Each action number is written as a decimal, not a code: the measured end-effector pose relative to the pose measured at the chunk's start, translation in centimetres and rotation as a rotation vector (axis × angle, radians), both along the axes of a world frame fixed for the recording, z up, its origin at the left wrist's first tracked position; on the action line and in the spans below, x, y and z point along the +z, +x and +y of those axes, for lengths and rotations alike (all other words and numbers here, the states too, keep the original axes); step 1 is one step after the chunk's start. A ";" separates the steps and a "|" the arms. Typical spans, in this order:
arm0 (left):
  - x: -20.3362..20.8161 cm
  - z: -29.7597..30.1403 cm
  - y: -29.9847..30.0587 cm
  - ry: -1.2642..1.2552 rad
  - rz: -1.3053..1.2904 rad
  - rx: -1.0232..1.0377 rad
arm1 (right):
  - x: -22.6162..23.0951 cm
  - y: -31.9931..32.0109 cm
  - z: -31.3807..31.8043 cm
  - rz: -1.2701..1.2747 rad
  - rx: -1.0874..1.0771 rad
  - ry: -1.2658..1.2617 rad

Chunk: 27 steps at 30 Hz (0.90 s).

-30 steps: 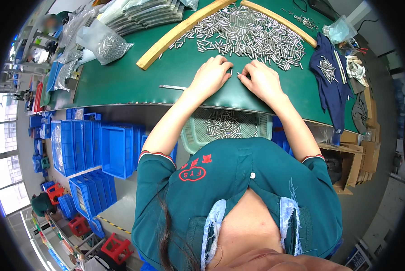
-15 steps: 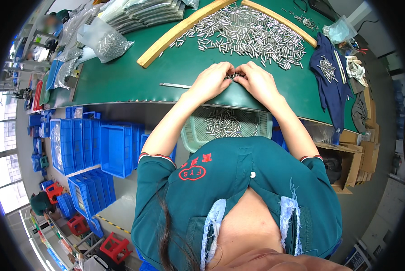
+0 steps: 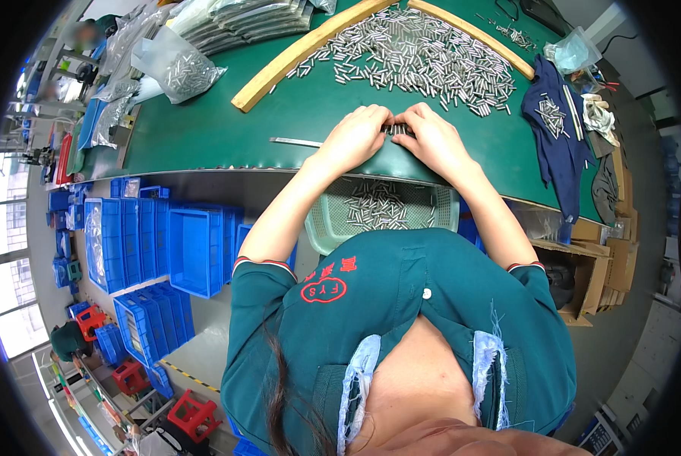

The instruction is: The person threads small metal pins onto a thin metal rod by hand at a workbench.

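My left hand and my right hand meet over the near part of the green table. Their curled fingers close on the two ends of a short row of small metal pins, side by side between them. Part of that row is hidden by the fingers. Just beyond lies a wide heap of loose metal pins, and a thin metal strip rests beside my left wrist. Below the table edge, a pale green basket holds more pins.
Two wooden bars border the heap. A plastic bag of pins stands at left, near stacked flat packages. A dark blue cloth with pins on it drapes over the right edge. Blue crates are stacked at lower left.
My fingers have shifted slightly, and more of the pin row shows between my hands. The heap and basket look the same.
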<state>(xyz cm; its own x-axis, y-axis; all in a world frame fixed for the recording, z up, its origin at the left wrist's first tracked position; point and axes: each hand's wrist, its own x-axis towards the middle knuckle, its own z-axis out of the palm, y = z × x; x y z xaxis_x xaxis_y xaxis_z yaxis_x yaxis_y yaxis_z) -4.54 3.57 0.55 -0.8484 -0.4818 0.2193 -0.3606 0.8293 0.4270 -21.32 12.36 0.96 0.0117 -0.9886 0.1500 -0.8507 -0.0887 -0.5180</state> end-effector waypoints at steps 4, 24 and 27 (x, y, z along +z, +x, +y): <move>0.0 0.3 0.1 0.054 0.031 0.070 | -0.4 0.3 -0.2 0.018 0.006 -0.067; 1.3 2.2 0.4 -0.035 -0.064 0.152 | 1.2 -1.2 2.8 0.104 -0.124 0.018; 1.2 2.1 0.4 -0.033 -0.072 0.152 | 1.4 -1.1 3.0 0.114 -0.127 0.033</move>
<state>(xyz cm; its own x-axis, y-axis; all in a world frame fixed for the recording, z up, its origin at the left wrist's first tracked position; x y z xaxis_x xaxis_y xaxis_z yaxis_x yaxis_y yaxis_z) -4.15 5.69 1.73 -0.7804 -0.5992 0.1785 -0.5116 0.7761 0.3686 -22.46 15.40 2.35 -0.0981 -0.9876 0.1223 -0.9077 0.0384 -0.4180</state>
